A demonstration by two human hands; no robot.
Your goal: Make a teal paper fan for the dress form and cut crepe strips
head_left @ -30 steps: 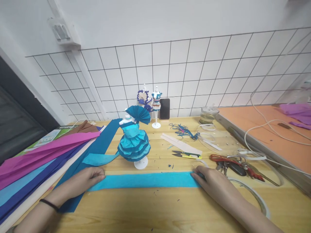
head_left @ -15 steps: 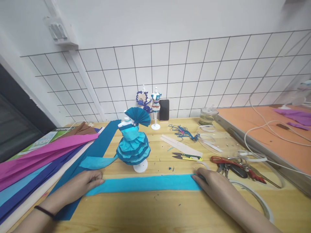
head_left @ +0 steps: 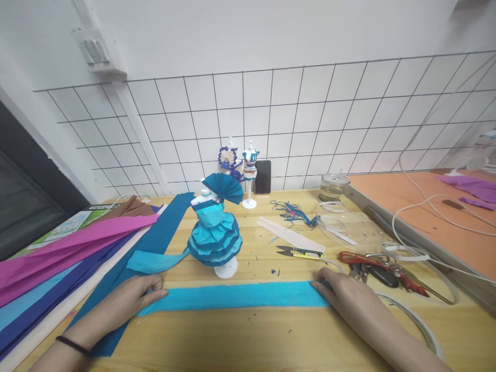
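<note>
A long light-blue crepe paper strip (head_left: 236, 296) lies flat across the wooden table (head_left: 248, 341). My left hand (head_left: 129, 297) presses its left end, fingers curled down onto the paper. My right hand (head_left: 341, 292) holds down the right end with its fingers pressed together. Just behind the strip stands a small mannequin in a tiered blue paper dress (head_left: 214, 235) with a dark fan on top. A loose light-blue piece (head_left: 153, 261) trails from the dress to the left.
Crepe paper sheets in pink, blue, white and brown (head_left: 65, 258) fan out at left. Thread snips (head_left: 300, 252), red-handled scissors and keys (head_left: 383, 271), tape rings, a glass jar (head_left: 332, 187), a phone (head_left: 262, 176) and two small mannequins (head_left: 240, 165) lie behind.
Both hands stay on the strip's ends; the view has shifted slightly. The strip lies a little flatter and straighter.
</note>
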